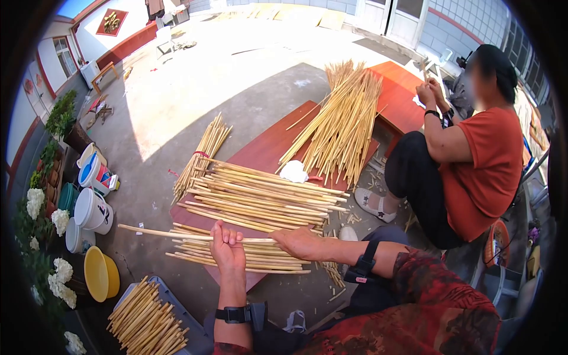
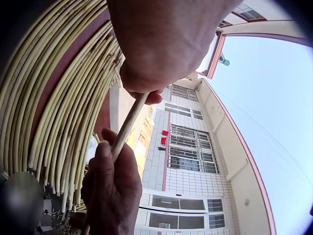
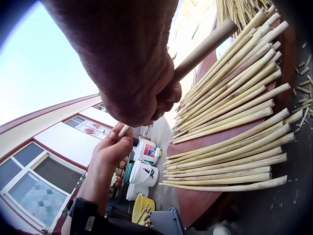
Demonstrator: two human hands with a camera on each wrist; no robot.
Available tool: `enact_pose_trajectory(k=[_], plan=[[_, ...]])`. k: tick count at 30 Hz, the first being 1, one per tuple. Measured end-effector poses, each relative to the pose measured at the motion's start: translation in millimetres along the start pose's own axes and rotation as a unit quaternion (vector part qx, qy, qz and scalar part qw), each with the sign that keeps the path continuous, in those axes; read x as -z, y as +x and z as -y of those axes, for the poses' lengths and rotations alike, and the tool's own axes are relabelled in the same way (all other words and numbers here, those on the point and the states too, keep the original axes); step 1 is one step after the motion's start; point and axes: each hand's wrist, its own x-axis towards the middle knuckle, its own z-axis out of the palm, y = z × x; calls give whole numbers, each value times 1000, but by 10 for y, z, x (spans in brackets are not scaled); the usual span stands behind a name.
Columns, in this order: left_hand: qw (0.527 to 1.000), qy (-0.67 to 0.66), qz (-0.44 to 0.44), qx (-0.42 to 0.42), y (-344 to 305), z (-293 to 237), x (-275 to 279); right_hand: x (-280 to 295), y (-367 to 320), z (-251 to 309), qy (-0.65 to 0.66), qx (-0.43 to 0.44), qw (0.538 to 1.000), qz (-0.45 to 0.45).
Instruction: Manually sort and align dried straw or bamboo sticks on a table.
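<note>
A long pale stalk (image 1: 154, 232) spans both hands in front of the body, its thin end pointing left. My left hand (image 1: 228, 245) grips it with fingers curled round. Further right along it, my right hand (image 1: 294, 242) holds the same stalk; its thick end (image 3: 205, 51) juts out beyond that hand in the right wrist view. Between the two hands a stretch of the stalk (image 2: 129, 120) shows in the left wrist view. Just beyond and below the hands, rows of similar stalks (image 1: 260, 192) lie side by side on a reddish-brown board (image 1: 251, 158).
Another person (image 1: 482, 154) sits at the right, hands raised. A big heap of thin stalks (image 1: 340, 121) and a tied bundle (image 1: 204, 151) lie farther off. At left stand white buckets (image 1: 93, 212), a yellow basin (image 1: 100, 275) and a grey bin (image 1: 195, 328) of short stalks.
</note>
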Motion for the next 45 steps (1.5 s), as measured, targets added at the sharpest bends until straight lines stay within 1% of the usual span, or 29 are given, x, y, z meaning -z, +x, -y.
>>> enact_pose_trajectory(k=[1,3,5,7,10,12,14,16,18,20,21,24,25,26,28,29,31,32,34,35,37,38,40,41,42,44,45], plan=[[1000,-1,0,-1,-52,79,-79,-19,34,22,20,9,1000,-17],[999,23,2,42,-155,188,-219,-12,81,51,40,19,998,-34],[999,32,-10,39,-169,252,-199,34,97,91,46,-18,999,3],[998,40,-23,41,-186,269,-168,-11,116,61,47,-16,999,12],[999,19,-13,46,-133,103,-91,45,124,110,54,-11,998,34],[1000,-27,3,3,-10,-110,36,94,110,110,58,-10,997,49],[997,-28,-47,-58,43,-375,40,104,99,35,48,19,998,43],[991,-60,-49,-106,132,-691,257,190,43,-55,39,28,998,50],[986,-59,-78,-134,116,-943,340,278,-35,-167,30,37,997,58],[983,-65,-88,-150,105,-1157,521,328,-127,-302,-13,-7,994,107],[979,-68,-98,-164,91,-1195,592,323,-174,-377,-15,11,995,101],[981,-57,-108,-148,46,-1186,591,333,-234,-357,-24,-8,994,110],[985,-55,-81,-142,41,-1179,604,306,-241,-364,-42,-13,992,119],[985,-54,-82,-142,36,-1170,601,274,-245,-377,-41,-13,992,119],[977,-64,-107,-175,50,-1135,531,236,-212,-383,-46,3,996,76],[976,-66,-108,-177,54,-1100,510,221,-192,-358,-47,5,996,77],[983,-51,-81,-159,79,-966,468,187,-152,-284,-12,19,999,35],[982,-53,-81,-159,73,-875,391,169,-131,-246,-13,19,999,35],[991,-19,-69,-117,23,-641,215,125,-83,-161,-17,35,999,15],[991,-19,-68,-116,-4,-528,167,116,-56,-124,-17,34,999,15],[997,12,-34,-65,-53,-305,73,103,7,-54,2,39,999,35],[997,12,-33,-64,-112,-200,8,80,41,-11,2,38,999,33],[998,64,13,25,-212,-22,-114,24,98,79,34,-12,997,69],[998,62,15,25,-232,38,-128,15,108,122,50,-1,998,43],[998,54,9,33,-257,97,-113,-9,122,115,48,-2,998,42],[998,45,5,44,-256,129,-75,-32,145,92,62,30,997,44],[998,43,25,40,-224,95,-49,-32,152,87,67,23,996,49]])
